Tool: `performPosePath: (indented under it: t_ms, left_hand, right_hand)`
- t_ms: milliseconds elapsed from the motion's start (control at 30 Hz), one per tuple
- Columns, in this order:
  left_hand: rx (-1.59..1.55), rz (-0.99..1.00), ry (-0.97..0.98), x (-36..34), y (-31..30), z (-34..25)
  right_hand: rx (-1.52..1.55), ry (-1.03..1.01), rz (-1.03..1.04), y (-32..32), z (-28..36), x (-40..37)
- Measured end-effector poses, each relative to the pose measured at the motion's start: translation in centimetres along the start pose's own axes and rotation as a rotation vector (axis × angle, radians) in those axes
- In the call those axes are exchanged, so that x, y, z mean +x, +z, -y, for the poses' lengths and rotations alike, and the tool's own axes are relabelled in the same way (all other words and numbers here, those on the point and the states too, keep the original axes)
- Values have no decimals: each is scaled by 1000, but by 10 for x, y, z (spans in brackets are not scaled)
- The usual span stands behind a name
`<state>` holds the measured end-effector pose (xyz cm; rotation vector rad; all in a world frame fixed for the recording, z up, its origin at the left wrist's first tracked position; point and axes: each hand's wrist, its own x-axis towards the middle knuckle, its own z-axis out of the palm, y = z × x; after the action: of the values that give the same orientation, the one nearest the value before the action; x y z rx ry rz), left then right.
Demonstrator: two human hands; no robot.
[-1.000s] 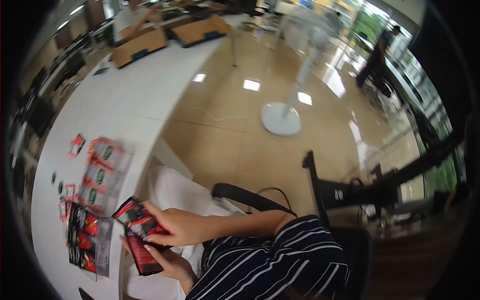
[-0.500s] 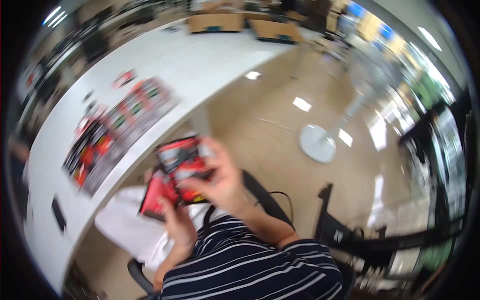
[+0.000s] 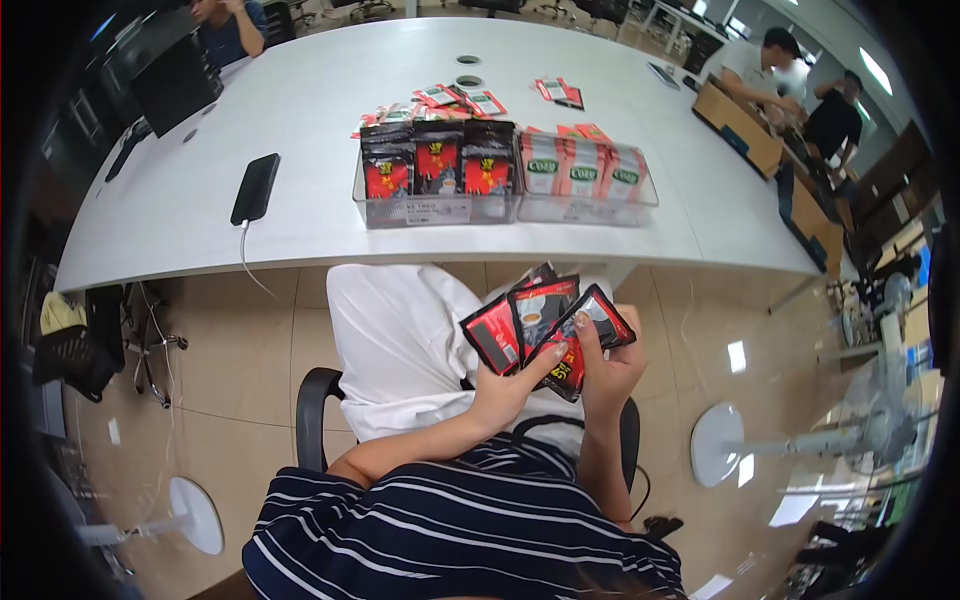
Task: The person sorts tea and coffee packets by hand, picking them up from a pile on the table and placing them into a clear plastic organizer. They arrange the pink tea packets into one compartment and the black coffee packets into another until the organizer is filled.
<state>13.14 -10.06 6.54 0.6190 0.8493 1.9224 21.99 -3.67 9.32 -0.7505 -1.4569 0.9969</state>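
Over my lap I hold several black-and-red coffee sachets [image 3: 541,310], fanned out between both hands. My left hand [image 3: 505,393] is closed on the left part of the fan, thumb on top and the other fingers hidden behind. On the right, my right hand [image 3: 608,368] pinches a coffee sachet [image 3: 606,318], its thumb on the front. Beyond the table edge stands a clear plastic bin [image 3: 385,213] of upright coffee sachets [image 3: 437,165]. Beside it, another clear bin [image 3: 590,212] contains pink-and-white sachets [image 3: 582,172] marked "Cozy".
Loose pink-and-white sachets [image 3: 484,102] lie behind the bins on the white table [image 3: 330,80]. A black phone [image 3: 256,188] with a white cable rests at the left. Cardboard boxes [image 3: 738,128] stand at the right edge. Other people [image 3: 745,65] are in the background.
My view has swung left, bringing the table and bins in front of me. The sachets stay in both hands and are now spread into a clearer fan.
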Motion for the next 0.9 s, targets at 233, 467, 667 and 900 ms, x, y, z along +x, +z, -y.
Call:
performPosePath:
  t_ms: [233,467,667,900]
  left_hand:
    - [211,-352,203,22,-25,-17]
    - [319,-914,733,115,-113,-57]
    - [-21,-924,787,175,-158,-103]
    - [-43,-796,661,179,-167,-103]
  right_hand:
    - [472,379,-29,24,-28,31]
    - [422,283,180,41,-20,81]
    - [-167,-146,305,53,-13,141]
    - [-474,-307,692,96,-2,203]
